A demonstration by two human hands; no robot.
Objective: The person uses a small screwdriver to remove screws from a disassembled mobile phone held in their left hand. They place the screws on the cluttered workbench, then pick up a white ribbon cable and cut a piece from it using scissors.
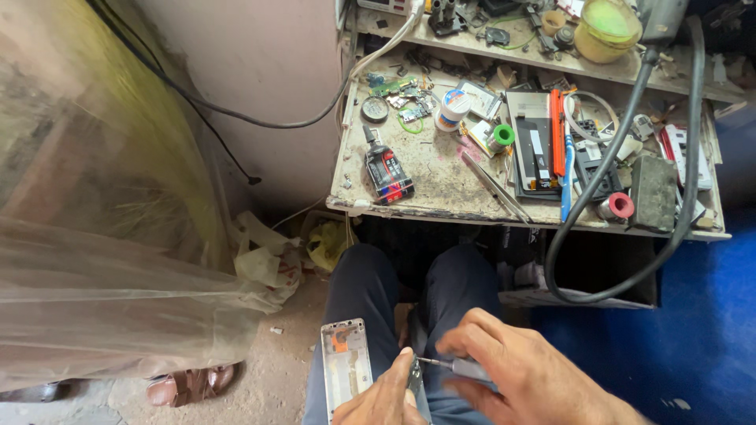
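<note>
From the head view, your right hand (520, 378) pinches a slim screwdriver (453, 366), tip aimed left at a small dark part (415, 378) that your left hand (386, 397) clamps over your lap, beside the opened phone frame (346, 374) on your thigh. Keep the tip square and the wrist low. The cluttered surface (441, 185) lies ahead

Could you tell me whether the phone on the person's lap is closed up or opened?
Opened. The phone lies flat on the thigh with its back off, showing the pale inner frame and an orange part near its top end.
</note>
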